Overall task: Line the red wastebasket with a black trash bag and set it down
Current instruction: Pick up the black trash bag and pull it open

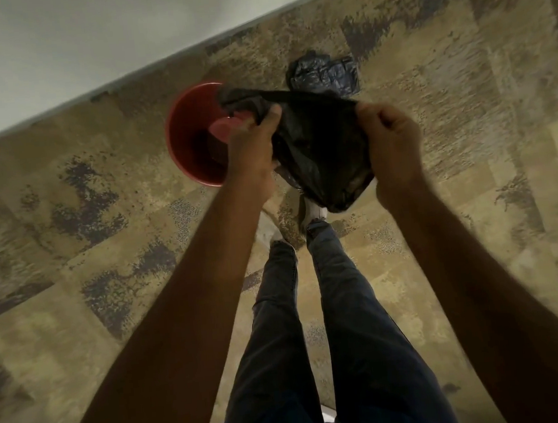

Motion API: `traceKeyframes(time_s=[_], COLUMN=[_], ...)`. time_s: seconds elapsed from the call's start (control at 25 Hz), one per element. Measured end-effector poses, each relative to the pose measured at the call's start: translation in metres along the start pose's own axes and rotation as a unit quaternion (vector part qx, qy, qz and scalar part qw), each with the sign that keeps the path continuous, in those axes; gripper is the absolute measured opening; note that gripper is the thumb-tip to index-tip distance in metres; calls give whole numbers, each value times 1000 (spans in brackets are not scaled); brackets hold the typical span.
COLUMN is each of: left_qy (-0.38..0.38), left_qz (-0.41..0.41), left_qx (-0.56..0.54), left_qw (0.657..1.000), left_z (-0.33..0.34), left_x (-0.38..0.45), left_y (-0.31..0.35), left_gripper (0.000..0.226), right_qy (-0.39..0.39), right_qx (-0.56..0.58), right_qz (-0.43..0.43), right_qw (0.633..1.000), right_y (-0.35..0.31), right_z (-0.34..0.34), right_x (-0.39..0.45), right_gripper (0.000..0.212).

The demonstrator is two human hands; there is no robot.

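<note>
A red wastebasket point(186, 141) stands upright on the carpet near the wall, seen from above, with its inside bare. A black trash bag point(319, 150) hangs in the air between my hands, its top edge stretched taut. My left hand point(252, 149) pinches the bag's left side above the wastebasket's right rim. My right hand point(393, 140) grips the bag's right side. One corner of the bag reaches over the wastebasket's far rim.
A second crumpled black bag point(324, 72) lies on the carpet beyond my hands. A pale wall point(70, 44) runs across the upper left. My legs and shoes point(315, 213) stand just below the hanging bag on patterned carpet point(102, 210).
</note>
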State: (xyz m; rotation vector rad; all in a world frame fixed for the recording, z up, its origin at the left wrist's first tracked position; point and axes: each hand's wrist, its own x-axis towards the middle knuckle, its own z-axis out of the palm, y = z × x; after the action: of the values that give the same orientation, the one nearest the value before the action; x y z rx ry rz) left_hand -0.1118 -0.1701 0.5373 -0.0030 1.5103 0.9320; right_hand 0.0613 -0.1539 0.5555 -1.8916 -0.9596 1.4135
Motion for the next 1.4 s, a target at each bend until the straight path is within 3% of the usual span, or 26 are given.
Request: traceKeyframes(time_s=[0.16,0.32,0.48,0.6,0.68,0.76,0.84,0.92,0.96,1.04,1.12,1.2,1.28,1.4], left_qy=[54,56,37,38,54,80,97,119,131,144,145,132,126,127], left_qz=[38,43,35,21,5,0,19,44,62,101,132,171,219,266], left_qx=[-77,-213,-309,-322,-282,-216,-153,-105,-82,-36,14,54,70,85], left_qw=[995,974,950,946,958,973,983,986,986,984,980,975,965,952], left_z=[19,15,9,1,-4,-7,-8,-8,-8,-6,1,12,25,38], left_x=[25,40,47,50,48,44,40,38,38,41,47,50,49,41], left_y=[41,73,82,73,58,40,27,20,18,19,28,47,70,92], left_gripper=[21,15,23,39,38,29,15,17,19,16,10,14,30,46], right_qy=[68,74,57,111,132,111,57,7,-11,-23,12,76,138,141], right_qx=[164,348,400,324,175,-35,-285,-492,-536,-528,-397,-197,-126,-222], right_qz=[32,84,115,121,84,23,-24,-46,-43,-18,48,82,36,-71], right_qw=[984,931,908,931,972,993,957,870,843,849,916,974,982,962], right_y=[-33,-47,-40,-8,22,55,86,109,115,115,103,76,41,-1], right_z=[-43,-68,-88,-93,-91,-85,-79,-74,-71,-63,-56,-52,-50,-50], right_x=[56,83,82,64,46,25,7,1,3,16,40,69,93,103], right_gripper=[17,31,40,28,9,19,40,50,46,35,28,23,23,23])
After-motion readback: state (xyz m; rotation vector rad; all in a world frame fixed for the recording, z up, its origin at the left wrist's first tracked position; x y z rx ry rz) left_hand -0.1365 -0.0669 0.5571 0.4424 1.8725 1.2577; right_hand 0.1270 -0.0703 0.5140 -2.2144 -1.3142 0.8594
